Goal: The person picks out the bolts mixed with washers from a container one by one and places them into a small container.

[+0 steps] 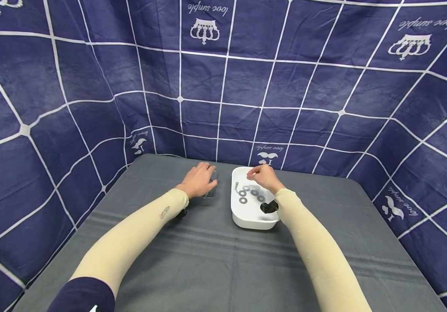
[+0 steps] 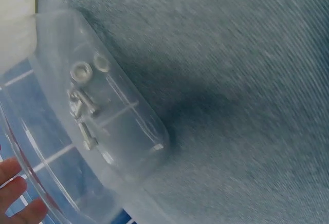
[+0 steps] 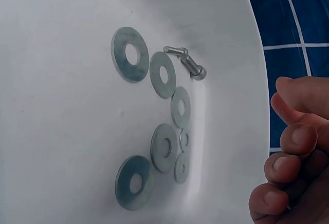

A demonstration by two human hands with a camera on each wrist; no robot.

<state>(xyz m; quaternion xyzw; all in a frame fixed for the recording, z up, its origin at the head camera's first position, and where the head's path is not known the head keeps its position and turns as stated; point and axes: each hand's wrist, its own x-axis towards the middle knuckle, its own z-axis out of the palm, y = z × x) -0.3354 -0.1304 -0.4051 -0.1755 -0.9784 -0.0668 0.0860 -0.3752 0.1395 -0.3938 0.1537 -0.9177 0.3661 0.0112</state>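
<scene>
My left hand (image 1: 198,180) is spread over a clear plastic box (image 1: 212,191), fingers loosely extended. Its fingertips (image 2: 24,215) lie by the box's rim in the left wrist view. Inside that box are small bolts (image 2: 87,137) and ring-shaped pieces (image 2: 73,73). Over the far part of a white tub (image 1: 251,224) is my right hand (image 1: 266,178), fingers bent and the thumb near the index finger. Whether a small piece sits between those fingertips I cannot tell. Several flat metal washers (image 3: 119,52) and a socket-head bolt (image 3: 193,69) lie on the tub's floor.
A grey cloth (image 1: 208,260) covers the table under both containers. Behind and at the sides hangs a blue curtain (image 1: 247,86) with white grid lines. The tub's raised wall curves around the washers. A black wrist device (image 1: 269,207) overhangs its right side.
</scene>
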